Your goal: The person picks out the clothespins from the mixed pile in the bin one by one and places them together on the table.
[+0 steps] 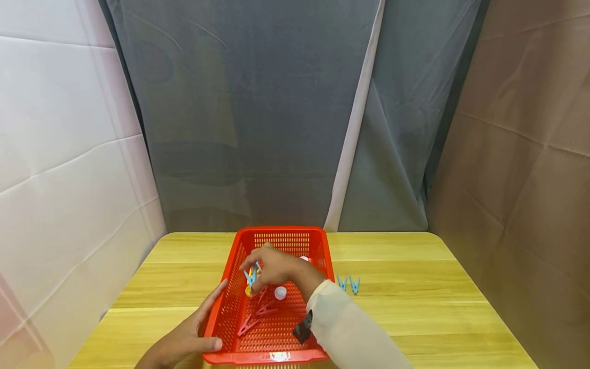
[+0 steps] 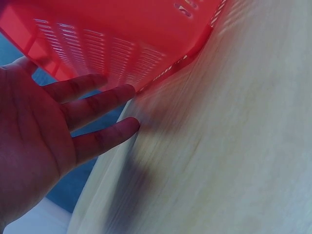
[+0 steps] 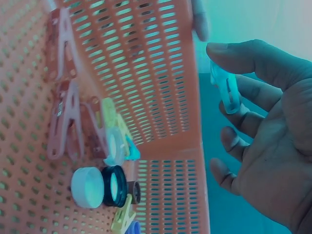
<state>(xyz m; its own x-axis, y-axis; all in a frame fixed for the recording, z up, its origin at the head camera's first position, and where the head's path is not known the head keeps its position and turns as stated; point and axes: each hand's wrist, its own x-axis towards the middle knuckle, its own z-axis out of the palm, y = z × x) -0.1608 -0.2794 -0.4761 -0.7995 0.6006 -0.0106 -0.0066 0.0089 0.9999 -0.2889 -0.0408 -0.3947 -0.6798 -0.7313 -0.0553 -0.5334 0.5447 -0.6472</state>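
Observation:
A light blue clothespin (image 1: 251, 277) is pinched between the thumb and fingers of my right hand (image 1: 276, 265), over the left side of the red basket (image 1: 221, 357). In the right wrist view the same clothespin (image 3: 226, 90) shows beside the basket wall. My left hand (image 1: 186, 333) touches the basket's left side near the front corner; the left wrist view shows its fingers (image 2: 100, 105) spread and straight. Inside the basket lie pink clothespins (image 1: 249, 325), a white cap (image 1: 280, 293), a black-rimmed cap (image 3: 115, 186) and a yellow clothespin (image 3: 124, 214).
Two light blue clothespins (image 1: 348, 285) lie on the wooden table (image 1: 415, 307), right of the basket. Grey cloth (image 1: 258, 128) hangs behind the table, with pale cloth (image 1: 69, 154) at left and brown cloth (image 1: 521, 164) at right.

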